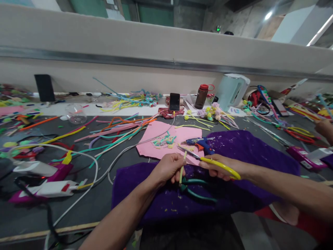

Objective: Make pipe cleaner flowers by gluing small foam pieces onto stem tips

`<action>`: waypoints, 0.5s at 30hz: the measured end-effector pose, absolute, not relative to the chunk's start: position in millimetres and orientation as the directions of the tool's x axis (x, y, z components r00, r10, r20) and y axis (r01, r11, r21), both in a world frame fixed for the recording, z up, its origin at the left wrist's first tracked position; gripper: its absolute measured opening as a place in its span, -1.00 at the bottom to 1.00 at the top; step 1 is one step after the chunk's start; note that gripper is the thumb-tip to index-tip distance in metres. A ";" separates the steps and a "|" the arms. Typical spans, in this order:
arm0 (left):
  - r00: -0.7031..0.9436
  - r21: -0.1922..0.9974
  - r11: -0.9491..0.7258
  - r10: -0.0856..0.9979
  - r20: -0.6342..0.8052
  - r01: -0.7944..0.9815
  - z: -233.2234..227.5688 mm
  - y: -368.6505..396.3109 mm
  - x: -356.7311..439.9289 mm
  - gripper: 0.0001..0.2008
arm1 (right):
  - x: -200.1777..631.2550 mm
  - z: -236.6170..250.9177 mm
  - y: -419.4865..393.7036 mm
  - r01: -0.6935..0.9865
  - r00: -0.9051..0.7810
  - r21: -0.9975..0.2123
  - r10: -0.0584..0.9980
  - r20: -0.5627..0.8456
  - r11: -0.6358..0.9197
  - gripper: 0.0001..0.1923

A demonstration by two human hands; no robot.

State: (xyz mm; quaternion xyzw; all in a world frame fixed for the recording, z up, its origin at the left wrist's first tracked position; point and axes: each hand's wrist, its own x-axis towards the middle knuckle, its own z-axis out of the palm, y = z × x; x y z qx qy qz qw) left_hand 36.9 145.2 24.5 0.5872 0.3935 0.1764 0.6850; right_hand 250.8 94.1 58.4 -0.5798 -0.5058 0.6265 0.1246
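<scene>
My left hand (169, 168) pinches a short pale yellow pipe cleaner (182, 170), which stands nearly upright between the fingers. In my right hand (217, 166) are scissors with yellow handles (231, 171); their metal blades point left, close to the top of the pipe cleaner. Under my hands, green-handled pliers (199, 197) rest on a purple cloth (145, 198). Just behind them lies a pink sheet (148, 149) bearing a pile of short cut pieces (164, 140) in teal, yellow and white. A blue glue gun (199, 141) rests on the sheet's right side.
Long coloured pipe cleaners (122, 130) spread across the dark table at left. White cables and power strips (56, 187) lie at front left. Along the back stand a phone (174, 101), a brown bottle (201, 97) and a pale blue kettle (229, 92). Another person's hand (325, 130) shows at far right.
</scene>
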 end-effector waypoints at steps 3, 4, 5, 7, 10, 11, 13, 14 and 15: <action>0.614 0.948 0.252 0.722 -0.319 0.195 23.0 145.3 36.6 -0.69 | 254.0 60.4 91.7 0.419 -0.302 -0.787 0.749 -0.590 -0.452 -0.54; 0.608 0.951 0.252 0.732 -0.308 0.179 22.5 145.3 36.4 -0.69 | 254.6 61.6 89.8 0.414 -0.300 -0.790 0.752 -0.587 -0.452 -0.54; 0.601 0.955 0.249 0.743 -0.295 0.161 22.2 145.3 36.3 -0.70 | 254.7 63.2 87.4 0.412 -0.298 -0.795 0.758 -0.580 -0.446 -0.54; 0.582 0.961 0.244 0.767 -0.271 0.127 22.9 144.9 36.4 -0.70 | 253.1 66.8 81.6 0.422 -0.292 -0.805 0.778 -0.556 -0.417 -0.54; 0.559 0.966 0.249 0.792 -0.246 0.073 26.6 143.4 37.4 -0.72 | 247.2 70.7 73.5 0.469 -0.299 -0.811 0.801 -0.518 -0.349 -0.54; 0.555 0.966 0.254 0.796 -0.242 0.057 28.0 142.8 37.9 -0.73 | 244.9 71.0 71.7 0.488 -0.298 -0.805 0.802 -0.517 -0.338 -0.54; 0.551 0.964 0.265 0.799 -0.238 0.032 30.1 141.8 38.5 -0.75 | 240.5 70.0 70.0 0.512 -0.300 -0.794 0.798 -0.522 -0.327 -0.53; 0.551 0.963 0.270 0.800 -0.239 0.027 30.5 141.5 38.6 -0.76 | 238.6 69.1 70.0 0.516 -0.302 -0.792 0.796 -0.524 -0.325 -0.53; 0.550 0.962 0.273 0.799 -0.241 0.025 30.3 141.4 38.6 -0.77 | 237.0 68.2 70.4 0.513 -0.304 -0.794 0.796 -0.523 -0.326 -0.53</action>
